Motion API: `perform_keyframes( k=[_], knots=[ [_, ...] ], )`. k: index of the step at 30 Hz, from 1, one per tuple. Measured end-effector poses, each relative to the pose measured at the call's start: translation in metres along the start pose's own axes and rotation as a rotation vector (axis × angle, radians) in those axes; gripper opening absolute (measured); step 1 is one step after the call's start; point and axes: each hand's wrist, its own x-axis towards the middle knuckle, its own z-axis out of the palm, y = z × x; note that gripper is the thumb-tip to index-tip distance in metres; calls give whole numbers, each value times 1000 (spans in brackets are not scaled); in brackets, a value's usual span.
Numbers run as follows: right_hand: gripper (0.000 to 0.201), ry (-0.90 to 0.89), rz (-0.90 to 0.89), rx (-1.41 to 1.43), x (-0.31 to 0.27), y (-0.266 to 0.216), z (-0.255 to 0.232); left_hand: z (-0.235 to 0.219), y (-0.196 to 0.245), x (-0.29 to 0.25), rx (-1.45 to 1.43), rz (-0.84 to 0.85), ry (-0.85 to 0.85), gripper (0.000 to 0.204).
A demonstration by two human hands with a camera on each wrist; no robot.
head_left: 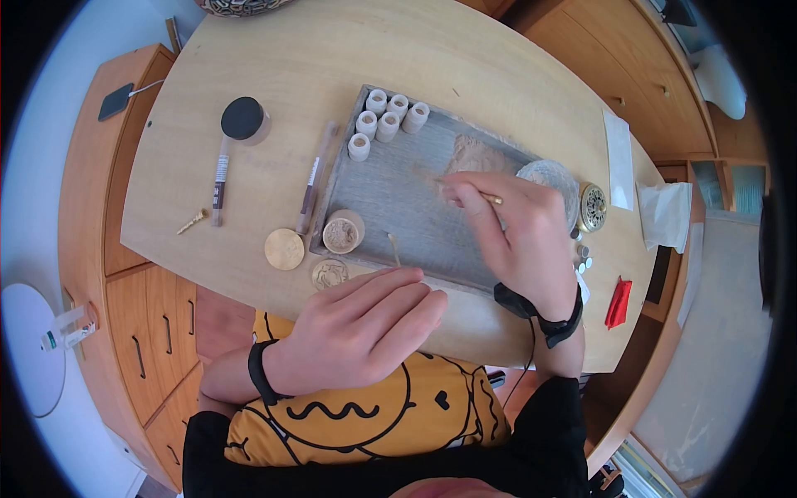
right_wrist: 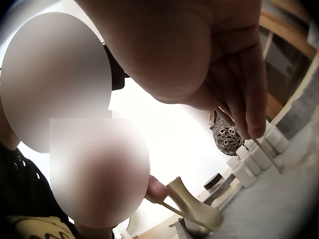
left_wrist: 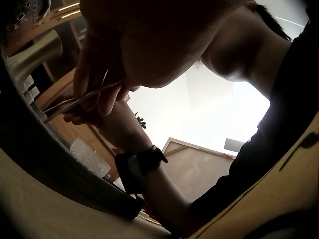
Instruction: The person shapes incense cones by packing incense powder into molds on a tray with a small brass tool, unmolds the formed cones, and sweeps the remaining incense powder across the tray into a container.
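Note:
My left hand [head_left: 369, 328] is at the tray's near edge, back upward, pinching a thin brass-coloured stick tool with a small flat tip [head_left: 393, 241]. In the right wrist view this slim tool [right_wrist: 184, 214] passes in front of a flared jar. Over the tray, my right hand [head_left: 523, 228] pinches another slender brass-coloured tool [head_left: 492, 199] pointing down and left. Its lower end [right_wrist: 269, 158] comes down close to the tray surface. Beyond the fingers lies a patch of beige powder [head_left: 480, 154]. A small open jar of powder [head_left: 343, 232] stands in the tray's near left corner.
The grey tray [head_left: 374, 195] holds several white bottles [head_left: 388, 126] at its far left. Left of it lie two labelled tubes [head_left: 313, 183], a black-lidded jar [head_left: 242, 119] and gold lids [head_left: 284, 249]. On the right are a clear textured dish [head_left: 552, 178], an openwork brass burner [head_left: 592, 206] and a red packet [head_left: 618, 303].

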Motion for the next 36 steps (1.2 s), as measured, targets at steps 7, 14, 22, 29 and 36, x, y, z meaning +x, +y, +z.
perform_keyframes(
  k=[7,14,22,29,36],
  knots=[
    [7,1,57,1,0,2,-8,1,-1,-1,-2,-1,19,31],
    [11,-96,20,-49,-1,-5,-10,0,0,-1,-5,-8,8,31],
    [10,-93,-51,-49,0,-11,-5,0,0,-1,-2,-5,3,31],
    [7,-45,61,-64,-4,-5,-10,0,0,0,-11,-13,19,30],
    [10,-92,-2,-57,0,-9,-6,1,0,-1,-4,-6,7,31]
  ],
)
